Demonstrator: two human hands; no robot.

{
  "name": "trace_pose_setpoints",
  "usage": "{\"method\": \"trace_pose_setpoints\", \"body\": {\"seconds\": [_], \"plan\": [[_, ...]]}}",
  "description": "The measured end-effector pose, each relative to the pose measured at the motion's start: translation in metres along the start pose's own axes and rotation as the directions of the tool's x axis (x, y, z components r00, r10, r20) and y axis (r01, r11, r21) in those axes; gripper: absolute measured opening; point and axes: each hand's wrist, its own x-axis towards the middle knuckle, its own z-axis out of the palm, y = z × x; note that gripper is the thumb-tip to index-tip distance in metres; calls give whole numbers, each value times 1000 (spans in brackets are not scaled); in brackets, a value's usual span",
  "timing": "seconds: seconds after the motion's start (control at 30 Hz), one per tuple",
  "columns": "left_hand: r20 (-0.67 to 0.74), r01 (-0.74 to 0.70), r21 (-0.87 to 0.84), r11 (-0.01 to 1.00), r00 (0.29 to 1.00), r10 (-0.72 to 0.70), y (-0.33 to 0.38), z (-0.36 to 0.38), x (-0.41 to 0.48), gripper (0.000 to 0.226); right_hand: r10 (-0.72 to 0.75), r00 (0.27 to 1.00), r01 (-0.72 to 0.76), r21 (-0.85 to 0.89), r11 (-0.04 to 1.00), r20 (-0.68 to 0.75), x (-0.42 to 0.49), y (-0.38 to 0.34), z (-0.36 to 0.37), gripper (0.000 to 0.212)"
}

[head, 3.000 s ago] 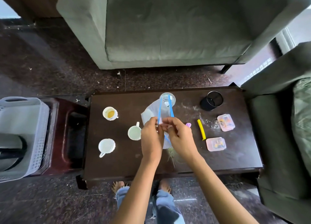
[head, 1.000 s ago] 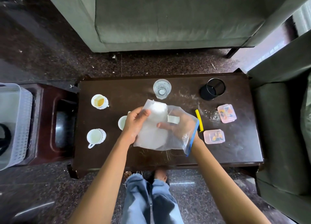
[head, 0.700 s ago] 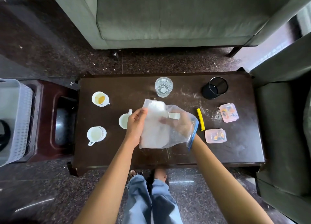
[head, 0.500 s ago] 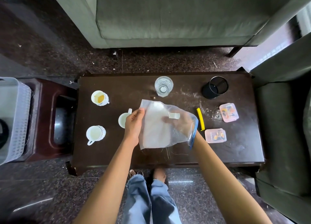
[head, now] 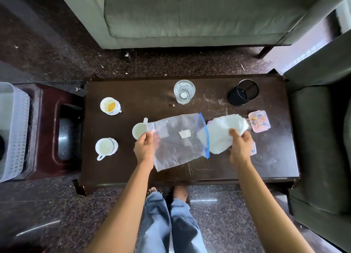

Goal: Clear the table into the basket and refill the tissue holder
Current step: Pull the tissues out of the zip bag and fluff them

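Head view is showing the tissue stack (head: 222, 135) being held above the table (head: 275, 157), nearer the person than the glass (head: 184, 91) and to its right. The right hand (head: 240, 146) is gripping it, thumb on top and fingers curling underneath. The stack is looking light, soft and loose-layered, so it is likely fanning or shedding sheets if pinched at a corner. Clamping it flat across the middle, as the hand is doing, seems the safer hold. The left hand (head: 145, 148) is pinching the closed end of the clear zip bag (head: 176, 142), which is hanging limp directly in front of the glass. Its blue zip mouth is facing the stack, whose left edge seems to be just inside it. The black mesh holder (head: 244, 92), probably the tissue holder, is standing to the right of the glass. Three cups (head: 110, 105) are sitting left of the glass, and the basket (head: 13, 131) is waiting far left of it, off the table. Half a second ago the stack was lying deep inside the bag with the right hand reaching in. Now it is coming out rightward and the bag is emptying.
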Motion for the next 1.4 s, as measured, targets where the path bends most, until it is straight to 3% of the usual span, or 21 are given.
{"method": "trace_pose_setpoints", "body": {"seconds": [0.07,0.17,0.27,0.33,0.4,0.43,0.47,0.53,0.57,0.63,0.7,0.8,0.87,0.97,1.1,1.3,1.4], "plan": [[63,-20,62,998,998,16,-10,3,-2,30,-94,988,89,-42,995,-121,1,-1,-7,19],[143,-46,198,979,990,18,-17,8,-5,39,-194,970,171,-153,973,-150,-4,-2,-7,22],[77,-137,324,936,990,118,-17,14,-14,52,-324,941,276,-340,899,-94,-14,-2,5,22],[-24,-244,347,906,963,269,-11,20,-25,50,-391,920,344,-405,847,-35,-25,-3,15,20],[-44,-336,298,893,930,365,0,25,-38,40,-472,880,428,-515,743,52,-41,-5,27,19],[31,-313,206,927,949,313,8,28,-44,36,-512,851,479,-574,664,119,-49,-4,34,20],[171,-199,64,978,968,186,19,32,-51,37,-529,825,527,-610,592,199,-57,-2,42,22],[516,181,-245,952,856,-31,35,37,-65,52,-470,793,606,-570,554,387,-73,3,57,25],[590,307,-317,897,804,-67,38,38,-67,64,-400,781,620,-518,590,479,-80,5,64,27],[617,390,-390,834,783,-77,44,33,-69,82,-269,749,602,-451,659,606,-89,7,70,34],[637,400,-443,802,770,-32,46,25,-64,78,-237,731,582,-403,707,640,-91,3,69,43],[649,399,-461,793,761,-6,47,14,-55,52,-238,739,537,-337,773,631,-88,-5,66,45],[631,377,-453,808,776,-8,45,9,-50,44,-297,715,613,-364,701,633,-87,-8,66,42],[655,367,-440,820,755,13,48,-1,-45,41,-386,622,762,-414,497,681,-89,-7,67,50],[707,295,-370,881,705,61,57,-12,-42,27,-424,601,790,-423,445,677,-93,-11,70,59],[711,181,-328,927,693,116,68,-27,-35,22,-535,604,796,-411,445,591,-98,-19,82,31],[689,177,-326,928,717,105,69,-34,-29,23,-540,642,764,-400,507,544,-101,-23,88,20]]}}
